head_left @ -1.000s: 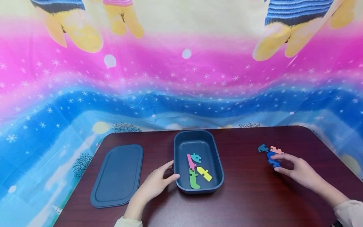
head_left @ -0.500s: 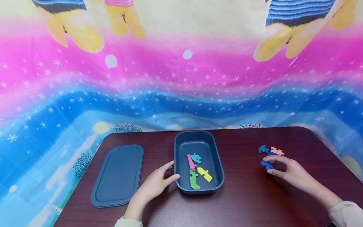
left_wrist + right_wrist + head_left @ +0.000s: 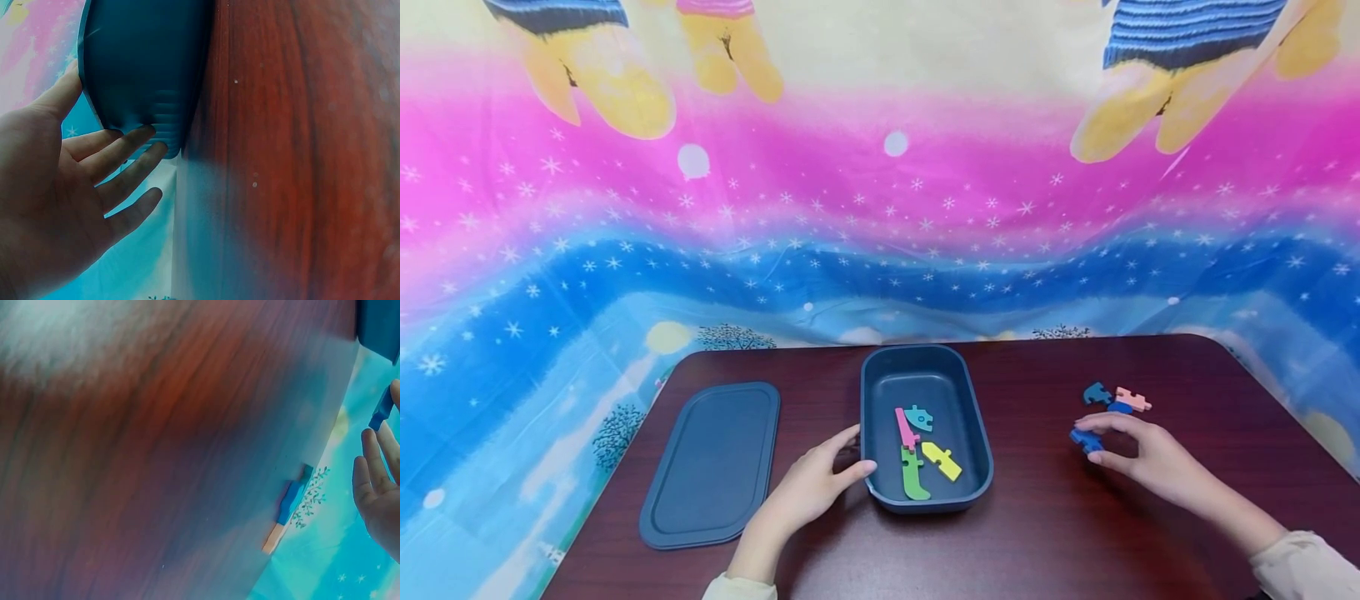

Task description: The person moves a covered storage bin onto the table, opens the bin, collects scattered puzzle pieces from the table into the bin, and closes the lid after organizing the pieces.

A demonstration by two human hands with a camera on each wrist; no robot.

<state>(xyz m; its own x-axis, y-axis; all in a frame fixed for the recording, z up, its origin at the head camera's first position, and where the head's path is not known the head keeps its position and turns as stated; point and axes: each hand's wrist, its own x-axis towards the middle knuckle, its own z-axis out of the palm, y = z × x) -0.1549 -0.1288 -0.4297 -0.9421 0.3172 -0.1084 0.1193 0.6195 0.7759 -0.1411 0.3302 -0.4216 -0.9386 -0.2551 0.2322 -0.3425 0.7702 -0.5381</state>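
A dark blue-grey box [image 3: 925, 367] stands on the table with several puzzle pieces inside: a teal one [image 3: 919, 418], a pink one [image 3: 906, 428], a green one [image 3: 914, 477] and a yellow one [image 3: 942, 461]. Beside its left wall is my left hand [image 3: 814, 483]; the thumb touches the rim, and fairly straight fingertips [image 3: 145, 131] rest against the outer wall. On the right, my right hand [image 3: 1165, 454] pinches a blue puzzle piece [image 3: 1086, 440] between thumb and fingers, raised off the table in the right wrist view.
Left of the box lies its flat lid [image 3: 711, 467]. Beyond my right hand, a dark teal piece [image 3: 1097, 393], a salmon piece [image 3: 1132, 399] and another blue piece [image 3: 1120, 407] lie close together. A printed cloth [image 3: 880, 208] hangs behind the table [image 3: 1030, 533].
My right hand has lifted the blue puzzle piece from the group and carried it left, toward the box. The left hand and the box have stayed in place.
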